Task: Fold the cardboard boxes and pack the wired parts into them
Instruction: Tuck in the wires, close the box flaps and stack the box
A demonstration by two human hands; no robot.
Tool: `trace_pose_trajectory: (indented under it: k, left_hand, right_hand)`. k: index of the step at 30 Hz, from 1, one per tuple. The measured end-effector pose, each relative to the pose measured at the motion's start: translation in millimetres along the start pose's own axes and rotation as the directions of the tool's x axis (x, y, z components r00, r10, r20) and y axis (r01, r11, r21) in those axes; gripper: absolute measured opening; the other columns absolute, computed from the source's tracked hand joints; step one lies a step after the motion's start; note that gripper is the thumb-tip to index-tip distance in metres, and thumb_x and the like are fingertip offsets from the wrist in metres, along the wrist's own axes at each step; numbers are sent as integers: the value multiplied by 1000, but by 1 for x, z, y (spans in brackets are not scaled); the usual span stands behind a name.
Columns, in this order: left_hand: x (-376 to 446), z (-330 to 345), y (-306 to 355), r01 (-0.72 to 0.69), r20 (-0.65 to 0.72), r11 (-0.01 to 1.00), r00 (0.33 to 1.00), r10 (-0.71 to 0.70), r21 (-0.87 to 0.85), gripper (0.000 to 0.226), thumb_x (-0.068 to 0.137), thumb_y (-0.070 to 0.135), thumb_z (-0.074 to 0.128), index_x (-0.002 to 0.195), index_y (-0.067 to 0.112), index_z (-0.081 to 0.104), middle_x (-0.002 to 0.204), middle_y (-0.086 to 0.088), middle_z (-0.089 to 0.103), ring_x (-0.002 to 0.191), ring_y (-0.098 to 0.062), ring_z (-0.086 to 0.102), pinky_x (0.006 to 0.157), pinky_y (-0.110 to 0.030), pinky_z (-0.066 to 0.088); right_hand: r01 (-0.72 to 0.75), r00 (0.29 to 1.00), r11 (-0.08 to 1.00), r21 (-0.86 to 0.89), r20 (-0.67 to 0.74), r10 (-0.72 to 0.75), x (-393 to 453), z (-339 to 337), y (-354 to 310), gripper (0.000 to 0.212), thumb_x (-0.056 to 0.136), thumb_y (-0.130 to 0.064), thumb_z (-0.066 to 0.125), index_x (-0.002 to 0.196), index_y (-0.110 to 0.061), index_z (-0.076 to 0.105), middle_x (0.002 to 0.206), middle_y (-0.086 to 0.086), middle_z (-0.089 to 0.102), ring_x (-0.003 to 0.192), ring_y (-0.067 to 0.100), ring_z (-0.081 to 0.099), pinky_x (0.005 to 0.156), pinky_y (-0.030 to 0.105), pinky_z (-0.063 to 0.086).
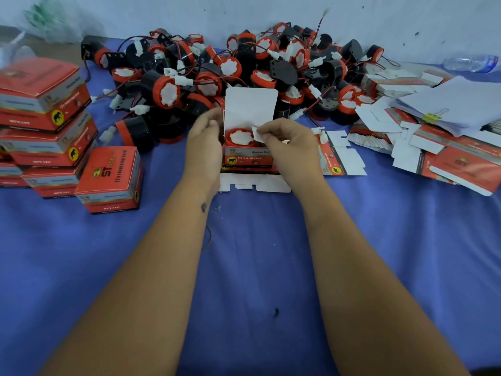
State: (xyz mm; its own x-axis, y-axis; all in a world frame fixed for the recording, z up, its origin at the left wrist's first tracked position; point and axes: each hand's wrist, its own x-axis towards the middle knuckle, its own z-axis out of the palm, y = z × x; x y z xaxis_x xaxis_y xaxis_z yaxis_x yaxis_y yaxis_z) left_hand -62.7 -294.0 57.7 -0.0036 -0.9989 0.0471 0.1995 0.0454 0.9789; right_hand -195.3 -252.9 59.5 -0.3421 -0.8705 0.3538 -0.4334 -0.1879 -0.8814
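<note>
On the open box (248, 156) between both hands (204, 137): "12v reversing horn".

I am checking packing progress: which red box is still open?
The box between the left hand and right hand: its white lid stands up; the stacked boxes are closed.

Your bare arms and hands

Your left hand (204, 141) and right hand (288, 143) wear no gloves; both forearms show no sleeves, and a small dark mark sits near your left wrist.
</note>
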Motion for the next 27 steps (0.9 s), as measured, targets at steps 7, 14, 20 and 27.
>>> trace_pose_trajectory:
  k: [7, 14, 20, 27]
  left_hand:
    - [3, -5, -4, -12, 121, 1000, 993, 10, 16, 30, 103, 10, 48, 128, 14, 62, 119, -7, 70, 110, -24, 67, 96, -44, 55]
    - [2, 1, -9, -176, 154, 975, 976, 155, 133, 45, 96, -7, 49, 122, 30, 52, 117, 2, 70, 113, -14, 64, 98, -36, 52]
    - [3, 0, -11, -165, 87, 977, 984, 154, 137, 39, 92, -8, 52, 87, 28, 66, 100, 12, 70, 94, -5, 64, 82, -29, 55]
    - [1, -4, -1, 50, 158, 996, 987, -37, -79, 44, 91, -14, 38, 82, 11, 74, 131, -4, 61, 100, -16, 66, 64, -25, 57]
  right_hand:
    - [-53, 998, 992, 116, -36, 58, -1, 2, 0, 19, 92, -7, 62, 103, -22, 64, 97, -10, 69, 86, -3, 61, 73, 7, 47]
    - [-187, 982, 961, 206, 0, 191, 1, 5, 1, 49, 93, -8, 59, 136, -29, 48, 134, -3, 42, 98, -4, 54, 90, 23, 53]
    - [-130, 990, 963, 236, -30, 141, -3, 9, 2, 35, 90, -1, 55, 91, -34, 66, 116, 8, 62, 98, 26, 63, 80, 38, 59]
    - [-234, 968, 876, 421, 14, 252, -3, 5, 1, 48, 88, 11, 40, 74, -21, 74, 103, -10, 66, 93, 12, 64, 65, 26, 57]
